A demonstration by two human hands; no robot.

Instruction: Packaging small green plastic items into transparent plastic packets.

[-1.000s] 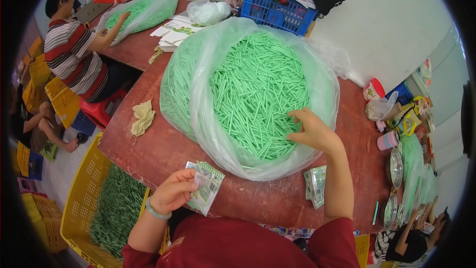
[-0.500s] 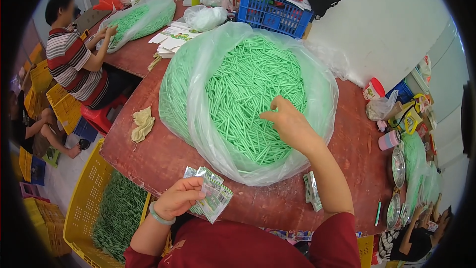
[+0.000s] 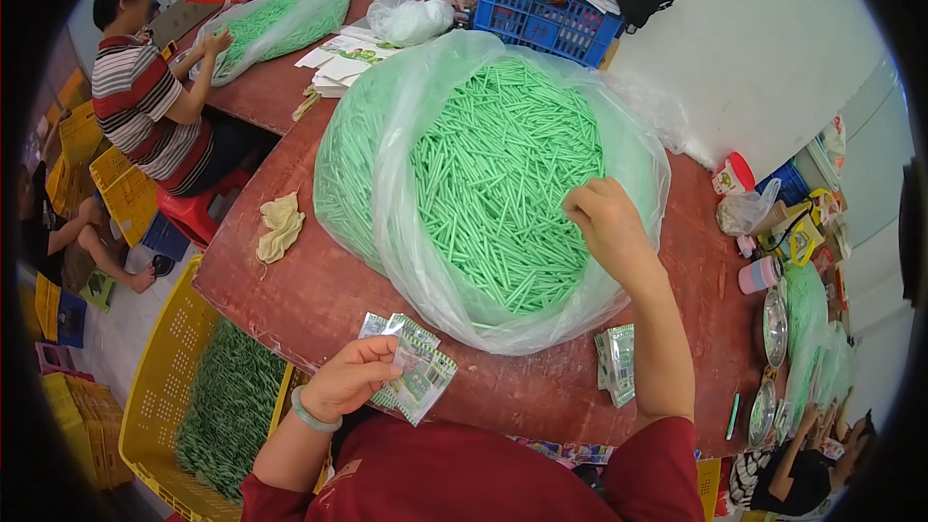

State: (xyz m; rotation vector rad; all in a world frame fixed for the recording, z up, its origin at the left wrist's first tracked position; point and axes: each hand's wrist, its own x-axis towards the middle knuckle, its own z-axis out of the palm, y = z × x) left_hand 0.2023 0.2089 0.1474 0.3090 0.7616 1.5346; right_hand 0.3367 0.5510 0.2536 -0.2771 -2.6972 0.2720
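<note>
A big clear plastic bag (image 3: 406,222) full of thin green sticks (image 3: 493,184) lies open on the dark red table (image 3: 280,300) in front of me. My right hand (image 3: 604,217) is down in the bag with its fingers closed on some green sticks. My left hand (image 3: 350,377), with a pale bracelet on the wrist, holds several small printed packets (image 3: 416,372) fanned out near the table's front edge.
A small stack of packets (image 3: 617,362) lies right of the bag, a crumpled yellowish cloth (image 3: 278,225) to its left. A yellow crate (image 3: 193,396) of green sticks stands at my lower left. A person in a striped shirt (image 3: 145,106) works at a second bag (image 3: 280,24); a blue crate (image 3: 546,19) sits behind.
My right hand has moved from the bag's right rim into the pile of sticks. My left hand has lifted and fanned the packets slightly.
</note>
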